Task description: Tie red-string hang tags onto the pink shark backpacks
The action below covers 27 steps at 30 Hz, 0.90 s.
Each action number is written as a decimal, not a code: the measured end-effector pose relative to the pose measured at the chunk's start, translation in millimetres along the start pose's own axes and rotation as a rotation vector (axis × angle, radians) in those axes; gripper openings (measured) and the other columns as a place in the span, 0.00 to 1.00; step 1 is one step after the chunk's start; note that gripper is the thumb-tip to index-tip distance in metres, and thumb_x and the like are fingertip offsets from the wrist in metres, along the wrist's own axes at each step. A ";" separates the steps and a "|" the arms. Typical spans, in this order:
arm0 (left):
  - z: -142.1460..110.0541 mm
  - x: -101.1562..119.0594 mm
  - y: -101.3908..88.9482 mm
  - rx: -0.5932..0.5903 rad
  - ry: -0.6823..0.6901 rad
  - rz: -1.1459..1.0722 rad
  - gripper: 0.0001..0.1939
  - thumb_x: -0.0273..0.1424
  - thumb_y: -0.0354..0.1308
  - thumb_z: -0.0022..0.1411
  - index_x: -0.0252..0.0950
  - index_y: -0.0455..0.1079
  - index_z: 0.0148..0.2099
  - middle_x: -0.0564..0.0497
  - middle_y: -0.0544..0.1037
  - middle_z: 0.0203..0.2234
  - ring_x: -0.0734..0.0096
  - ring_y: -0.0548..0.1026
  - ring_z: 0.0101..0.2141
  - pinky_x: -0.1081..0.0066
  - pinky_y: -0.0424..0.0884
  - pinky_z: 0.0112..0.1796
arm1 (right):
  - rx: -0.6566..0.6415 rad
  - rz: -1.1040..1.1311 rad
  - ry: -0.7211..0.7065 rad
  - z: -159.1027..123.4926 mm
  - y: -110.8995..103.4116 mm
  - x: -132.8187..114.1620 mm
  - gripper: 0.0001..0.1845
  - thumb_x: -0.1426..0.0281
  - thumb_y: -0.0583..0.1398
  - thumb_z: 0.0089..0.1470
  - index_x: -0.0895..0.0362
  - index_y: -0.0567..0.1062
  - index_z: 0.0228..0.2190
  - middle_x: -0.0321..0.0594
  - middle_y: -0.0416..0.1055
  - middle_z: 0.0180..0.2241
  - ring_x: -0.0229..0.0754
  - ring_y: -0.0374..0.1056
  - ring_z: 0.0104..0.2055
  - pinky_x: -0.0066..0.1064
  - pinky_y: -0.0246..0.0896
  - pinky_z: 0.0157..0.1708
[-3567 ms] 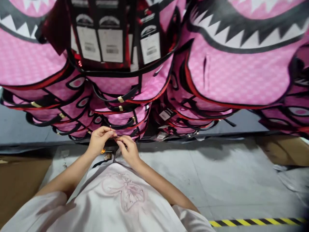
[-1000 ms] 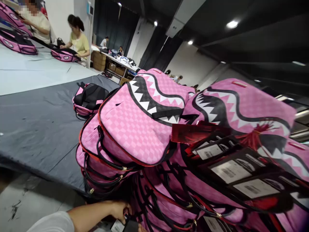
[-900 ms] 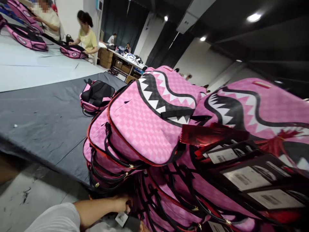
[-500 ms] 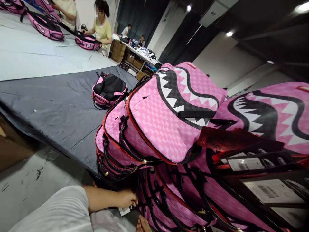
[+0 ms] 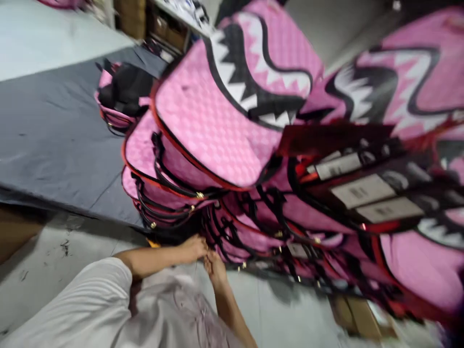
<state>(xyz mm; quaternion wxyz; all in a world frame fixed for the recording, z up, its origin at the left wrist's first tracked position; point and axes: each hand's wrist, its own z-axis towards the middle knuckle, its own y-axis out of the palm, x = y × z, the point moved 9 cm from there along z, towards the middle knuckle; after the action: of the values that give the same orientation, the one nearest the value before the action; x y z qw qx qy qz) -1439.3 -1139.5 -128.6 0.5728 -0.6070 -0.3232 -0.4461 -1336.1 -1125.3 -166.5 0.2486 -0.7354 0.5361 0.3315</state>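
Low in the view, in front of my body, my left hand (image 5: 195,248) and my right hand (image 5: 215,267) meet fingertip to fingertip. Both look closed in a pinch, and blur hides whatever small thing is between them. Just beyond them rises a stack of pink checkered backpacks (image 5: 206,140) with red piping, black handles and gold zipper pulls. A black-and-white shark-mouth print covers the top one. More pink backpacks (image 5: 250,232) are piled close to my right hand.
Dark red hang tags with white barcode labels (image 5: 357,193) lie on the right-hand pile. A small pink and black bag (image 5: 125,94) sits on the grey-covered table (image 5: 58,130). A cardboard box (image 5: 357,314) stands on the floor at lower right.
The camera has tilted down, so the backpacks appear higher. My right hand has come up to meet my left. The white tag seen at my left hand no longer shows.
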 end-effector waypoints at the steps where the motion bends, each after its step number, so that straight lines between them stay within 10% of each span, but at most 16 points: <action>1: -1.6 -7.6 -0.9 -0.002 -0.053 -0.017 0.09 0.24 0.54 0.59 0.36 0.75 0.32 0.48 0.79 0.35 0.65 0.72 0.43 0.66 0.63 0.49 | 0.025 0.035 -0.002 -0.9 3.1 -3.1 0.22 0.60 0.71 0.33 0.55 0.64 0.22 0.28 0.61 0.15 0.29 0.58 0.16 0.21 0.48 0.15; 8: 1.9 -53.4 1.0 0.068 -0.312 -0.232 0.12 0.29 0.53 0.60 0.34 0.76 0.41 0.50 0.81 0.36 0.71 0.75 0.37 0.73 0.68 0.43 | 0.171 0.219 0.031 23.6 -11.2 13.6 0.19 0.63 0.71 0.38 0.57 0.69 0.27 0.31 0.67 0.19 0.29 0.61 0.20 0.20 0.50 0.17; 27: 3.5 -59.6 11.7 -0.023 -0.389 -0.062 0.13 0.36 0.54 0.61 0.35 0.78 0.38 0.52 0.81 0.32 0.74 0.73 0.31 0.76 0.63 0.34 | 0.314 0.124 -0.051 31.2 -20.5 27.4 0.12 0.63 0.63 0.41 0.57 0.72 0.28 0.31 0.67 0.22 0.33 0.61 0.25 0.24 0.51 0.23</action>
<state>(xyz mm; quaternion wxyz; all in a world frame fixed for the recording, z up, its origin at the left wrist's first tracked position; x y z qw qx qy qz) -1451.6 -1130.6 -187.5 0.4785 -0.6781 -0.4411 -0.3416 -1317.8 -1113.7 -207.4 0.3530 -0.6443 0.6193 0.2772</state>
